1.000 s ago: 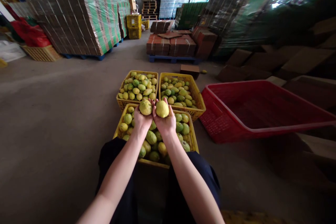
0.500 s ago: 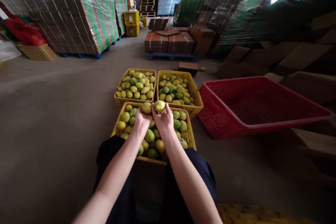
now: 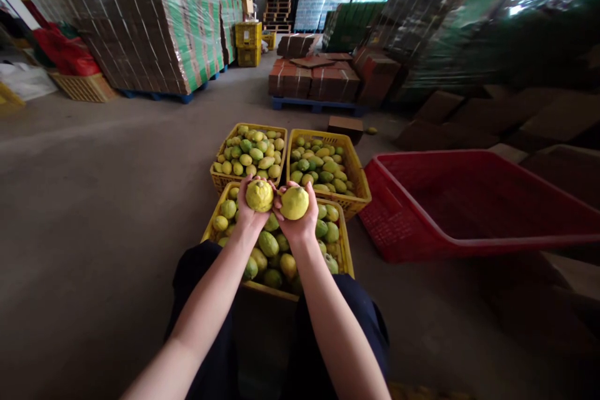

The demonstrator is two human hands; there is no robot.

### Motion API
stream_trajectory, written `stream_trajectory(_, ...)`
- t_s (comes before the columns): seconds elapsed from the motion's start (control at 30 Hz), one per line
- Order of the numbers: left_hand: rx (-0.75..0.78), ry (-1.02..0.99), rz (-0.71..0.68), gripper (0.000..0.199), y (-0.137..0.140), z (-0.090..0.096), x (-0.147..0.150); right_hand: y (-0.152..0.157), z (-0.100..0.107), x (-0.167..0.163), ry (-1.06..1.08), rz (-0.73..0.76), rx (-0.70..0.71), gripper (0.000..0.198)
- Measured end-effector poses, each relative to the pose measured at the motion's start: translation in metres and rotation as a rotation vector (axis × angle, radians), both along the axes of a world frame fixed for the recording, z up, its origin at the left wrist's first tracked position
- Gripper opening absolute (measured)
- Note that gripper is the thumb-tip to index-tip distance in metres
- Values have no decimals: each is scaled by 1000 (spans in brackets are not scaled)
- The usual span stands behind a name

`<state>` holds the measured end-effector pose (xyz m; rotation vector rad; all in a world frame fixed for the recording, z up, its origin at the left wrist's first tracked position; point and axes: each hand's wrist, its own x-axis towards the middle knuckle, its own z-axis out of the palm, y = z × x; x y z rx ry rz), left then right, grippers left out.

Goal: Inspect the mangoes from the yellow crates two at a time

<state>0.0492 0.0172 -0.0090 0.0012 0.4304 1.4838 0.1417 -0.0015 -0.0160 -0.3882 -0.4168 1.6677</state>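
My left hand [image 3: 252, 212] is closed around a bumpy yellow lemon [image 3: 259, 195]. Beside it, my right hand [image 3: 304, 220] grips a smoother yellow lemon [image 3: 295, 203]. The hands are side by side, palms up, with both fruits facing me. Below them stands a yellow crate [image 3: 347, 254] with many green and yellow lemons in it, partly hidden by my hands and forearms. Just beyond are a left yellow crate [image 3: 218, 177] heaped with mostly yellow lemons and a right yellow crate [image 3: 360, 180] holding greener ones.
A large red basket [image 3: 398, 234] stands at the right. Behind the crates are a small cardboard box [image 3: 345, 127], a stray lemon [image 3: 371, 130] and bundled cardboard on a blue pallet [image 3: 300, 105]. A wrapped carton stack [image 3: 197, 31] rises at the left.
Both lemons have been tilted so that their ends now face me, and my hands have turned with them. The view has shifted slightly left.
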Motion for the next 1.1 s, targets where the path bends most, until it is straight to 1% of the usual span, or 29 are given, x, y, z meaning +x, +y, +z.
stream_trajectory(0.07, 7, 25, 5, 40, 0, 3, -1, -2, 1, 1, -52, -16, 2, 31)
stream_trajectory(0.2, 91, 138, -33, 44, -1, 8, -7, -3, 3, 1, -141, -99, -1, 28)
stream_trajectory(0.3, 99, 194, -29, 45, -2, 10, -10, -2, 2, 0, -144, -122, -37, 25)
stream_trajectory(0.4, 93, 194, -12, 46, -3, 11, -11, -2, 1, -3, -128, -114, -48, 25)
stream_trajectory(0.57, 151, 217, -28, 54, -8, 17, -15, -5, 4, -4, -141, -56, 29, 26)
stream_trajectory(0.67, 163, 259, -121, 60, -11, 20, -20, -7, 2, -2, -169, -10, 76, 27)
stream_trajectory(0.73, 162, 282, -188, 63, -13, 22, -24, -8, 0, -1, -200, 27, 142, 26)
stream_trajectory(0.83, 145, 294, -218, 63, -13, 25, -28, -7, -3, -1, -235, 75, 216, 26)
stream_trajectory(0.87, 131, 291, -217, 63, -13, 25, -29, -6, -4, -1, -234, 81, 208, 27)
stream_trajectory(0.93, 59, 272, -204, 57, -10, 24, -30, -4, -4, -3, -213, 85, 135, 29)
stream_trajectory(1.03, -148, 234, -202, 39, -5, 16, -32, 0, -4, -7, -156, 80, -53, 33)
stream_trajectory(1.1, -270, 214, -179, 30, -2, 9, -32, 2, -4, -9, -105, 49, -152, 31)
